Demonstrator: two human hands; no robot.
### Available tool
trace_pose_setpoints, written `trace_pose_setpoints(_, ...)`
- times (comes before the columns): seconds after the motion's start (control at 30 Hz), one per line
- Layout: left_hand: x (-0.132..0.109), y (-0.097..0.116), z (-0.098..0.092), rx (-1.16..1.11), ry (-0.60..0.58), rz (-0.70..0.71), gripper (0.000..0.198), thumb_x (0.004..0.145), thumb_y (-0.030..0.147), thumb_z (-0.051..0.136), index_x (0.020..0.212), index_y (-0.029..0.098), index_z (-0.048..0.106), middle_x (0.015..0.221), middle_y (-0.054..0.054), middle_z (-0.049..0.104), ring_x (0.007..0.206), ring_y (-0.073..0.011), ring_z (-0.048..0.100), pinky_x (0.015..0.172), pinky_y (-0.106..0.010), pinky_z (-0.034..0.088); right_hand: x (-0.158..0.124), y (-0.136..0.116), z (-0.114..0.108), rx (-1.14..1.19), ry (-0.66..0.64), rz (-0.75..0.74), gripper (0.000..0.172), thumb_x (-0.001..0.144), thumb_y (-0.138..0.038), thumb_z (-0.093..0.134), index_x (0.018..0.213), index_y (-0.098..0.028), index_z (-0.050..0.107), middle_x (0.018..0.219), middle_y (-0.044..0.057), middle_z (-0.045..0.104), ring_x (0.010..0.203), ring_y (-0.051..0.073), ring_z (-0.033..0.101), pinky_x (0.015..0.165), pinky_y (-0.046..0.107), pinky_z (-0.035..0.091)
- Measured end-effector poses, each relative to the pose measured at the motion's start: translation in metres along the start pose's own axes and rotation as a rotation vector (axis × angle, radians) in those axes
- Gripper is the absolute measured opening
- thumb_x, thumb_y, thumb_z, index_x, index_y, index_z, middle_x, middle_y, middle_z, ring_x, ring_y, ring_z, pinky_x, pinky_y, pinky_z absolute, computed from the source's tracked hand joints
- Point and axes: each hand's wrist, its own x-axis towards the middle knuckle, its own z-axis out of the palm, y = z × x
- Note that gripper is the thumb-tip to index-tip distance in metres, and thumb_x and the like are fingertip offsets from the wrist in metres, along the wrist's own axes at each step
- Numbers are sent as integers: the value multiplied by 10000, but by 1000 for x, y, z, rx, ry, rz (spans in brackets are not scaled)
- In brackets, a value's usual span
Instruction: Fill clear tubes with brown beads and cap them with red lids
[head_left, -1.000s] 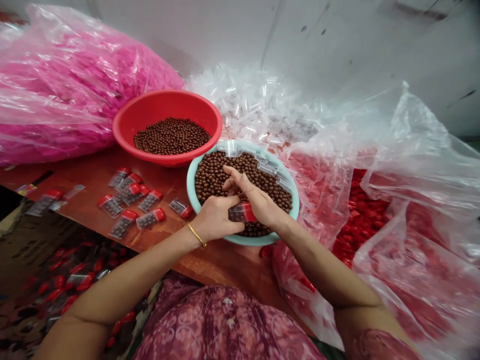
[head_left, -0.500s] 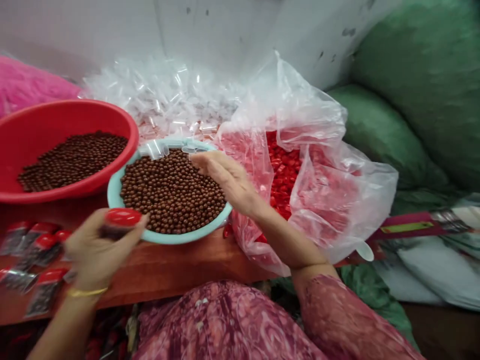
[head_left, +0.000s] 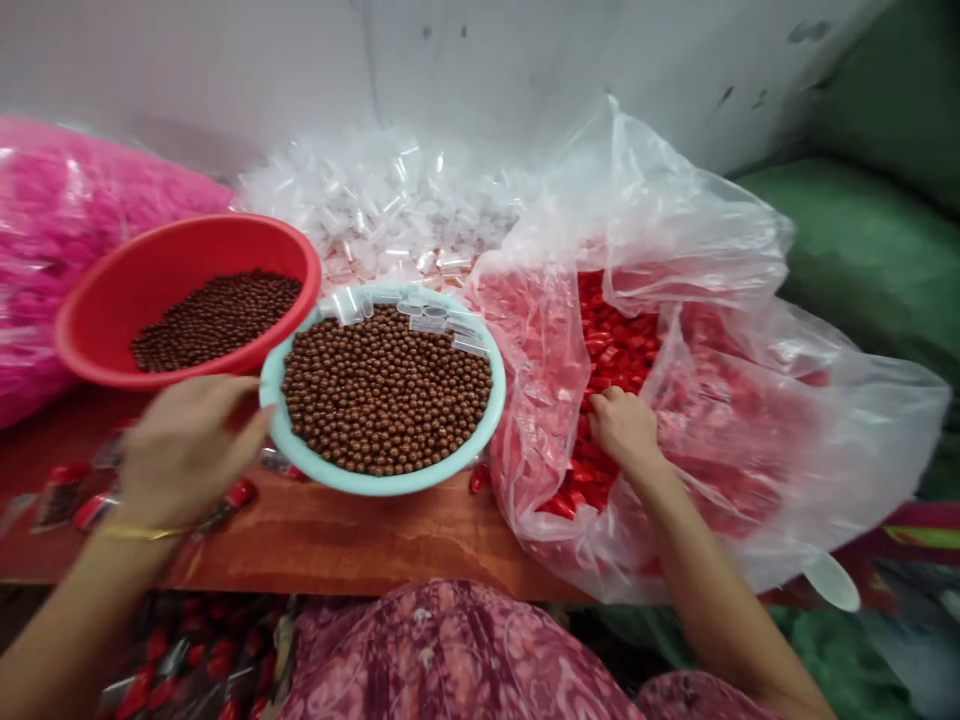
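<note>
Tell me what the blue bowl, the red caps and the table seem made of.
Blue bowl: probably plastic, satin, from its thick smooth rim.
Red caps: likely glossy plastic, given their bright highlights.
Table: perhaps varnished wood; grain-like streaks show, but laminate is possible.

A reddish-brown surface [head_left: 375,540] is stretching across the frame, its near edge running along the lower part. A pale blue basin [head_left: 382,486] is sitting on it at centre, and a red basin [head_left: 97,300] is standing to the upper left, beside a bulging pink bag [head_left: 45,260]. Red-capped containers [head_left: 60,495] are lying at lower left. Clear empty containers [head_left: 397,205] are piling up behind, at upper centre. An open plastic bag [head_left: 757,460] is spreading over the right, with a loose red cap [head_left: 478,478] lying just beside it.
</note>
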Motion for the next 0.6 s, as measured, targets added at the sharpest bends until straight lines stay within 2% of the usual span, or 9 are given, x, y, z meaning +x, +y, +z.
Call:
trace_pose_setpoints(0.03,13,17,7,48,-51,64,250,873,337,478,981,163,623,978,-88,660,935,-229,580,833,-339,451,1,0,4,-6,32,0,330,882,-197,362,955,-75,660,991,207,633,900,290,604,648,326,395)
trace_pose_setpoints(0.1,42,53,21,87,-170,210,247,897,278,417,953,166,630,912,-83,655,876,-220,588,767,-326,451,0,3,12,27,98,36,300,875,-225,404,949,-72,651,950,195,649,852,272,606,651,319,396)
trace_pose_setpoints(0.17,72,82,34,139,-211,236,249,896,214,392,965,150,623,896,-97,634,875,-226,584,722,-318,442,-2,7,21,108,177,100,287,860,-280,453,958,-84,640,903,169,662,790,246,603,625,303,392)
trace_pose_setpoints(0.27,112,106,53,179,-242,293,282,894,156,364,1051,140,597,982,-126,613,928,-240,576,700,-317,431,-9,11,33,251,270,155,288,834,-351,481,943,-133,633,797,110,659,694,213,588,568,280,371)
trace_pose_setpoints(0.4,140,111,73,211,-291,440,299,905,141,340,1045,130,604,975,-143,612,942,-248,570,699,-326,420,-18,10,40,406,309,169,323,787,-411,488,902,-152,643,702,89,639,618,205,570,543,286,364)
trace_pose_setpoints(0.5,138,101,78,242,-256,496,299,904,110,317,980,97,605,954,-158,616,937,-252,568,719,-343,418,-21,9,39,516,330,205,447,761,-518,440,900,-148,651,611,71,604,559,206,548,518,293,360)
trace_pose_setpoints(0.6,125,82,72,224,-239,516,265,907,111,331,976,84,586,921,-135,627,895,-226,578,742,-330,420,-22,7,36,621,330,245,549,729,-622,391,860,-154,646,543,49,560,497,193,510,499,297,357)
